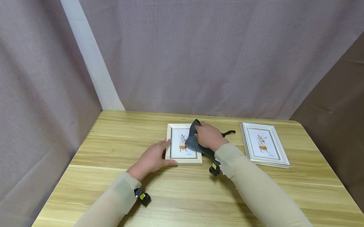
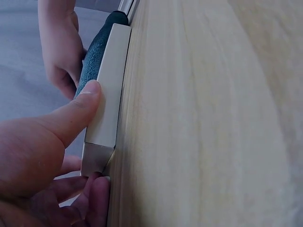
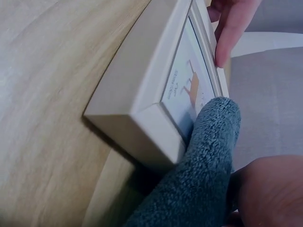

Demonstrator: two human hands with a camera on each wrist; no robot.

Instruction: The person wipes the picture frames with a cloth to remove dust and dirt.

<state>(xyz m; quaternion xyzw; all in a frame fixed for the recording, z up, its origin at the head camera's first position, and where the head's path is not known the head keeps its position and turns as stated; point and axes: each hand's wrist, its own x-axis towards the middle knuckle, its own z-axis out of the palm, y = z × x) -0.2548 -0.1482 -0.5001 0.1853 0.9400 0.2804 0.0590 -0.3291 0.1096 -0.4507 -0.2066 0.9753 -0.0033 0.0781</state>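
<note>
A cream-edged picture frame (image 1: 184, 161) lies face up on the wooden table, showing a print of a plant in an orange pot. My left hand (image 1: 151, 158) grips its near left corner; in the left wrist view the thumb (image 2: 87, 101) presses the near side while the fingers bend around the corner. My right hand (image 1: 210, 136) holds a dark grey-blue cloth (image 1: 192, 142) against the frame's right part, covering some of the print. Fuzzy pile shows on the cloth (image 3: 203, 156) in the right wrist view. The right fingertips are partly hidden.
To the right lies a white picture frame (image 1: 284, 157) with a similar print, apparently stacked on another. A black strap end (image 1: 229, 132) sticks out beyond the right hand. Grey curtains (image 1: 202, 54) hang behind the wooden table (image 1: 179, 200).
</note>
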